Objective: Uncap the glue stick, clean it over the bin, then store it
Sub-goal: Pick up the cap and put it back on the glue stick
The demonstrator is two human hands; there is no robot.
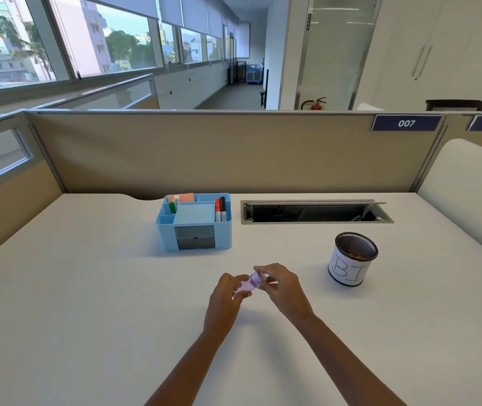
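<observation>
A pale pink glue stick (247, 285) is held just above the white desk (87, 288), tilted with its cap end up and to the right. My left hand (226, 297) grips the lower body. My right hand (281, 284) pinches the cap (256, 278) at the top; the cap sits on the tube. To the right stands the bin (351, 263), a black mesh cup wrapped in white paper lettered "BI". Behind the hands stands a blue desk organizer (194, 222).
The organizer holds a green-capped glue bottle (174, 204), red and black markers (220, 209), note pads and a grey drawer. A cable hatch (316, 212) lies open at the back right. Beige partition panels wall the desk's far and left sides.
</observation>
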